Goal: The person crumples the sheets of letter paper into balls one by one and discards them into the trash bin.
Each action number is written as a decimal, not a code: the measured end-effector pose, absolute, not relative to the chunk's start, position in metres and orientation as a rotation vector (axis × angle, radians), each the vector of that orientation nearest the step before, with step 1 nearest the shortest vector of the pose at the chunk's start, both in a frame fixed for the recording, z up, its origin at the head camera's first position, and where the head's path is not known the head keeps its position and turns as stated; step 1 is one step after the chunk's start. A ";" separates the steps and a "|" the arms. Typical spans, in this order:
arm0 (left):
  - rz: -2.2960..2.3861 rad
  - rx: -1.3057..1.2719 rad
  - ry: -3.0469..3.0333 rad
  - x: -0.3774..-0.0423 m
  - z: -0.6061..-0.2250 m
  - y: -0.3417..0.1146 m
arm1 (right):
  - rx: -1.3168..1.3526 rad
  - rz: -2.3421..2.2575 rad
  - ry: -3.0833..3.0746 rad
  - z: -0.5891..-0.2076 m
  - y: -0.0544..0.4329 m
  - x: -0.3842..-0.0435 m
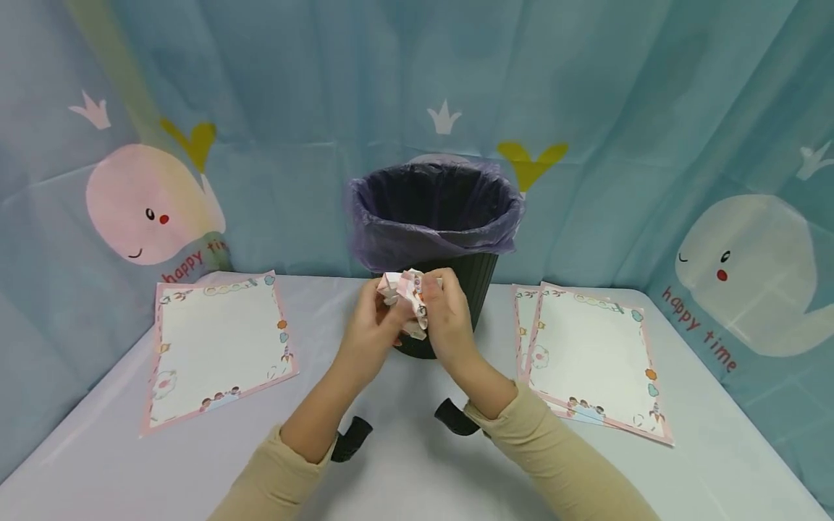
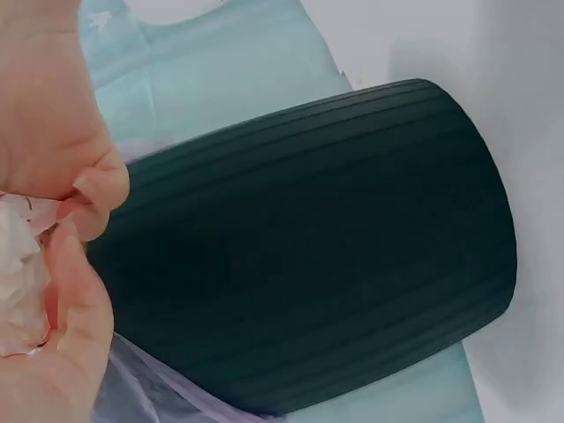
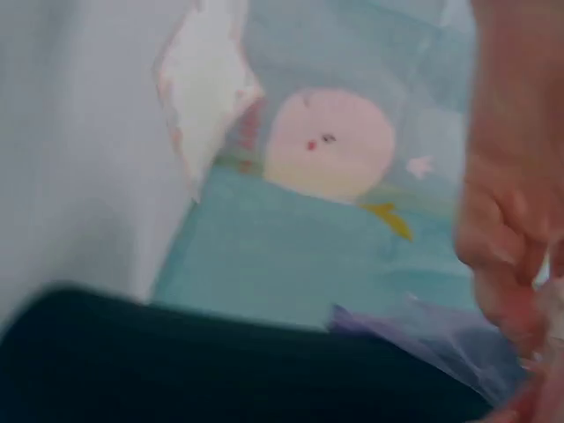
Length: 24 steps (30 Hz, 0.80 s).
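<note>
A crumpled sheet of paper [image 1: 409, 295], white with pink printed edging, is bunched up between both hands in front of the bin. My left hand [image 1: 366, 329] grips its left side, thumb across the front. On the other side my right hand [image 1: 449, 318] has its fingers curled over the paper. The left wrist view shows part of the crumpled paper [image 2: 19, 273] at the left edge, with fingers closed around it. Right behind the hands stands a dark ribbed trash bin [image 1: 478, 282], lined with a purple plastic bag [image 1: 417, 242] folded over its rim.
One flat pink-bordered sheet [image 1: 221, 347] lies on the white table at the left. At the right, another such sheet [image 1: 593, 354] overlaps a sheet beneath it. Black straps [image 1: 352, 439] hang under the wrists. A printed blue curtain [image 1: 280, 181] rises behind the table.
</note>
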<state>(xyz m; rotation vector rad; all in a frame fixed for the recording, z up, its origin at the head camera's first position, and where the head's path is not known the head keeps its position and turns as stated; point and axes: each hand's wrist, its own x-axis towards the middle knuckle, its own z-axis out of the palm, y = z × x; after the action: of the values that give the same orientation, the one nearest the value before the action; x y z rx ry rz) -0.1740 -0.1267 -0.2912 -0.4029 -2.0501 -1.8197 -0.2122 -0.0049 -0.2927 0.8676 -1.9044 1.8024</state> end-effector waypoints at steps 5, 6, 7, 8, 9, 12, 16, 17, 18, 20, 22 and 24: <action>-1.792 -0.511 -2.151 -0.161 -0.290 -0.136 | 1.200 1.894 -2.068 -0.284 0.022 -0.214; -1.790 -0.500 -2.158 -0.160 -0.289 -0.138 | 1.305 1.893 -2.081 -0.283 0.029 -0.215; -1.782 -0.497 -2.175 -0.159 -0.289 -0.140 | 1.393 1.853 -2.101 -0.282 0.036 -0.217; -1.782 -0.499 -2.188 -0.159 -0.288 -0.142 | 1.472 1.807 -2.117 -0.280 0.042 -0.219; -1.797 -0.508 -2.190 -0.159 -0.288 -0.144 | 1.545 1.767 -2.122 -0.278 0.049 -0.221; -1.834 -0.573 -2.212 -0.158 -0.286 -0.147 | 1.690 1.615 -2.140 -0.272 0.063 -0.224; -1.807 -0.572 -2.283 -0.157 -0.282 -0.145 | 1.731 1.500 -2.150 -0.269 0.068 -0.225; -1.794 -0.575 -2.308 -0.157 -0.282 -0.144 | 1.713 1.486 -2.145 -0.270 0.068 -0.224; -1.779 -0.582 -2.328 -0.156 -0.281 -0.144 | 1.687 1.468 -2.143 -0.271 0.068 -0.224; -1.744 -0.616 -2.353 -0.156 -0.281 -0.143 | 1.656 1.405 -2.131 -0.274 0.068 -0.223; -1.730 -0.689 -2.348 -0.157 -0.282 -0.143 | 1.654 1.370 -2.114 -0.277 0.068 -0.221; -1.724 -0.732 -2.328 -0.159 -0.284 -0.143 | 1.690 1.389 -2.112 -0.279 0.069 -0.221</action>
<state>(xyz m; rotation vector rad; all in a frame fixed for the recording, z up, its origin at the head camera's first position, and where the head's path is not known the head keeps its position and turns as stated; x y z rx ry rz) -0.1585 -0.1435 -0.2837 -0.7317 -2.3285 -1.7236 -0.2209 0.0689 -0.2794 1.6902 -2.1118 1.3887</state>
